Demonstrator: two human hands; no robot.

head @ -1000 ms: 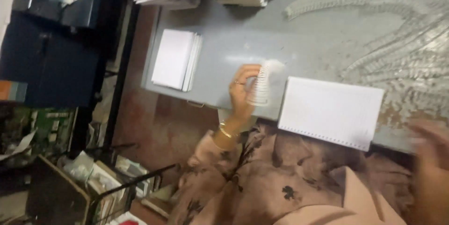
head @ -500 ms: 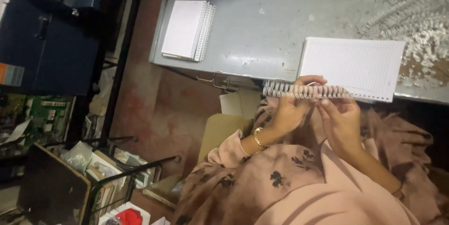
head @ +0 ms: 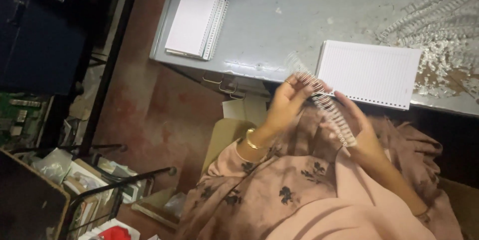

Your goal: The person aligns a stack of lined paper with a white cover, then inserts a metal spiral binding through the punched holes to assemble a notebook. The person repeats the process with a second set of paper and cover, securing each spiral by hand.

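Grey metal counter point(head: 279, 30) fills the upper part of the view, its near edge just in front of the seated person. On it lies a punched stack of lined sheets point(head: 369, 73), close to that edge and unbound, its row of holes along the near side. Well apart to the left sits a small pile of bound notebooks point(head: 195, 24). Loose wire coils and paper chaff point(head: 434, 25) crowd the far right corner.

Smallest is the wire binding coil point(head: 324, 105), held off the counter, over the lap, just below the lined sheets and slanting down to the right. The left hand point(head: 285, 105) is pinched around its upper end; the right hand point(head: 360, 132) is closed around its lower end, so both hands are clamped on the same coil, a coil's length apart.

Risk, as a judgement: the coil is thin and springy, so uneven pressure from either hand could bend its loops or let it spring free to the floor. The upper end is blurred, and the exact finger placement cannot be told.
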